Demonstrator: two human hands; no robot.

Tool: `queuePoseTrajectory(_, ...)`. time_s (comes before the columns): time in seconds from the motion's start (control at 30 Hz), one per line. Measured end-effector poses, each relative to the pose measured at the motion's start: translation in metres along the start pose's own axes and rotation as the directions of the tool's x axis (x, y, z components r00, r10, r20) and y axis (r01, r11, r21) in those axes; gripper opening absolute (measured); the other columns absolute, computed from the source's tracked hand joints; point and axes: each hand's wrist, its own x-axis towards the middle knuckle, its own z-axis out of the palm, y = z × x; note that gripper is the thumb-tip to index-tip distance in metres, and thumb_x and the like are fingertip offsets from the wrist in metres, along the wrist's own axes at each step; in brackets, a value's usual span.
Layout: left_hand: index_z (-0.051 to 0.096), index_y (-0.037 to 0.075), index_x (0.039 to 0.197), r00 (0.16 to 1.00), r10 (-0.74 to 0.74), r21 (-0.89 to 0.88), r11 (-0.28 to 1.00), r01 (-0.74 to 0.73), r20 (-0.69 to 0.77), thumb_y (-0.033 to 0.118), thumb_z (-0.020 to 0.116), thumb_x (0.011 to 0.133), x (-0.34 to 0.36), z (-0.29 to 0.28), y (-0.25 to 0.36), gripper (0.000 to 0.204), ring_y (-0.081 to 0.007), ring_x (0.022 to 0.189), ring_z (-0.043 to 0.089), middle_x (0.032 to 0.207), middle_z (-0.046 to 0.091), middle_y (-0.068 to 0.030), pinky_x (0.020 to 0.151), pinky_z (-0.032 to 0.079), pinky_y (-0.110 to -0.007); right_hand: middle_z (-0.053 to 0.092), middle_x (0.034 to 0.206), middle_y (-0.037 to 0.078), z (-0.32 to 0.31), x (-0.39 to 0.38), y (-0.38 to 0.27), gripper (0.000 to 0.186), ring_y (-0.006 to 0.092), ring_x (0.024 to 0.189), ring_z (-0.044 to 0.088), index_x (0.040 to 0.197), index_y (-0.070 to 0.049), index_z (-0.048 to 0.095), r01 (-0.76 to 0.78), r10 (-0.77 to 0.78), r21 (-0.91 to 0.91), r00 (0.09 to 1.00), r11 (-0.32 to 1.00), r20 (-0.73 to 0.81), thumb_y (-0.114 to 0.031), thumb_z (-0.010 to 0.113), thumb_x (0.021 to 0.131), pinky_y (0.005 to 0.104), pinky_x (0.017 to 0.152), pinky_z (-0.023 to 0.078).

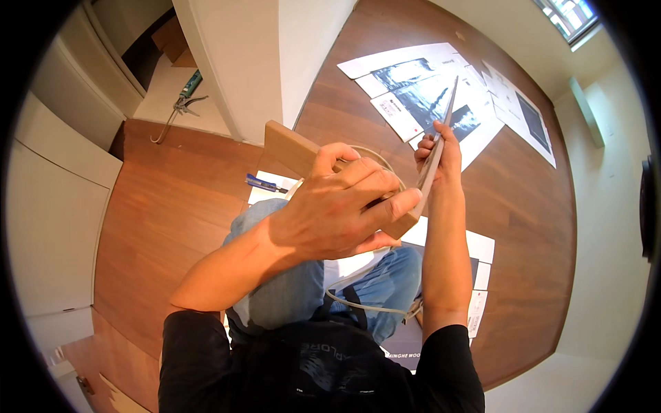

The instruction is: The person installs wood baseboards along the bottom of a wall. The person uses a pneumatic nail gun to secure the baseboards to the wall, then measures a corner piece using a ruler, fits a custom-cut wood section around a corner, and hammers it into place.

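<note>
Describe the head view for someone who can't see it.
A person's left hand grips a brown board while the right hand holds a long thin strip near knees in blue jeans. White printed sheets lie on the wooden floor; a blue tool lies nearby.

From afar, I saw a brown wooden floor (165, 206), on which several printed white sheets (413, 82) lay flat.

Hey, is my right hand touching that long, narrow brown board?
Touching: the head view shows the right hand closed around the narrow brown board, with no gap between them.
</note>
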Motion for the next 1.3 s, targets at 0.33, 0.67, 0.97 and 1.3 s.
queuePoseTrajectory(0.33,0.07,0.014,0.108,0.992,-0.12,0.015,0.993,0.121,-0.03,0.054,0.079,0.084,0.003,0.006,0.002,0.048,-0.0224,0.1,0.061,0.102,0.06,-0.0026,0.096,0.036,-0.045,0.048,0.079,0.004,0.006,0.009,0.017,0.031,0.0121,0.058,0.048,0.099,-0.007,0.044,-0.006,0.006,0.013,1.0,1.0,-0.009,-0.02,0.072,0.098,0.0254,0.043,0.037)
queuePoseTrajectory(0.67,0.061,0.013,0.08,0.975,-0.208,0.086,0.973,0.215,-0.084,0.023,0.076,0.072,-0.015,0.001,-0.017,0.02,-0.0243,0.089,0.057,0.086,0.054,-0.0044,0.089,0.038,-0.046,0.048,0.076,0.004,0.016,0.038,0.06,0.031,0.013,0.057,0.045,0.099,-0.01,0.045,-0.04,0.039,0.013,0.996,0.999,0.079,-0.021,0.073,0.096,0.0268,0.046,0.036)
queuePoseTrajectory(0.97,0.074,0.012,0.107,0.873,-0.429,-0.12,0.878,0.463,0.23,0.031,0.08,0.09,-0.059,-0.048,-0.075,0.026,-0.0286,0.121,0.061,0.117,0.067,-0.0085,0.109,0.038,-0.048,0.052,0.08,0.002,0.03,0.068,0.103,0.017,0.0133,0.059,0.05,0.098,-0.009,0.054,0.044,-0.028,-0.158,0.994,0.987,0.105,-0.017,0.069,0.096,0.0285,0.046,0.04)
queuePoseTrajectory(1.3,0.063,0.008,0.133,0.134,-0.817,-0.487,-0.195,0.851,0.561,0.046,0.056,0.111,-0.274,0.004,-0.238,0.045,-0.0187,0.112,0.066,0.124,0.068,-0.0075,0.096,0.055,-0.034,0.052,0.079,0.001,0.054,0.164,0.205,0.019,0.0123,0.057,0.051,0.103,-0.013,0.051,0.088,-0.021,-0.239,0.963,0.967,0.268,-0.015,0.068,0.096,0.0283,0.043,0.042)
